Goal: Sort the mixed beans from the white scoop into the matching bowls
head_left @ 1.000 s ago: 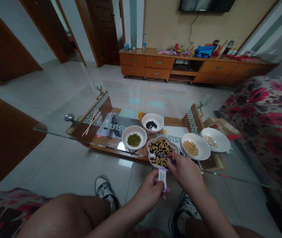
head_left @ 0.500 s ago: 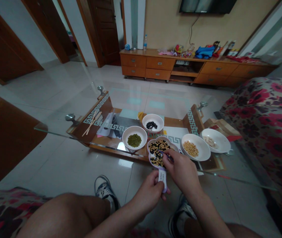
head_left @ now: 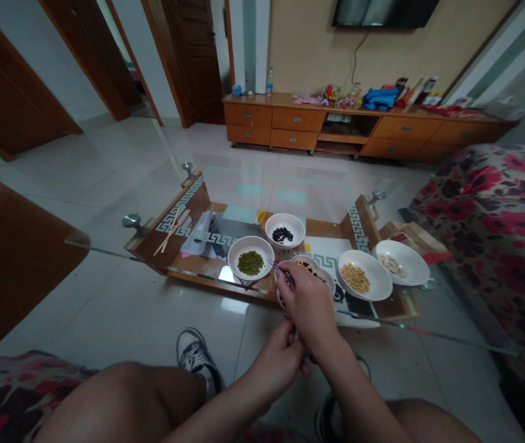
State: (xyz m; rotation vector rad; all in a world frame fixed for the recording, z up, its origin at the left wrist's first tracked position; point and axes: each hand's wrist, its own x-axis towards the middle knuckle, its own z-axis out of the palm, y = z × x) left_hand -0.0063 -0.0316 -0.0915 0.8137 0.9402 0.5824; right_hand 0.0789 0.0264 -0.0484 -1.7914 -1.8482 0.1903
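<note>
Low in the middle of the head view, the person's left hand (head_left: pixel 274 363) curled its fingers (head_left: pixel 287 347) tightly around the nearly hidden handle of a white, lilac-rimmed dish (head_left: pixel 327 283). The dish sat just above that hand, mostly covered by the right hand (head_left: pixel 306 301), with dark and tan beans (head_left: pixel 311 269) showing past the knuckles. The right hand's fingers (head_left: pixel 284 284) pinched narrowly on a thin, blue-tinted stick (head_left: pixel 277 271), whose tip pointed toward the upper left, beyond the dish's rim.

Around the dish, on a glass-topped coffee table, which served as the worktop (head_left: pixel 119 253), stood a round white bowl of green mung beans (head_left: pixel 250 261) and, above it, a smaller white bowl of black beans (head_left: pixel 285 232). To the right lay a white oval dish of yellow soybeans (head_left: pixel 364 275), then a white plate holding pale pieces (head_left: pixel 401 263). At the table's left end, thin wooden sticks (head_left: pixel 172 232) lay beneath the glass. A floral sofa (head_left: pixel 502 246) filled the right edge, and a long wooden sideboard (head_left: pixel 364 129) ran across the upper part of the frame.
</note>
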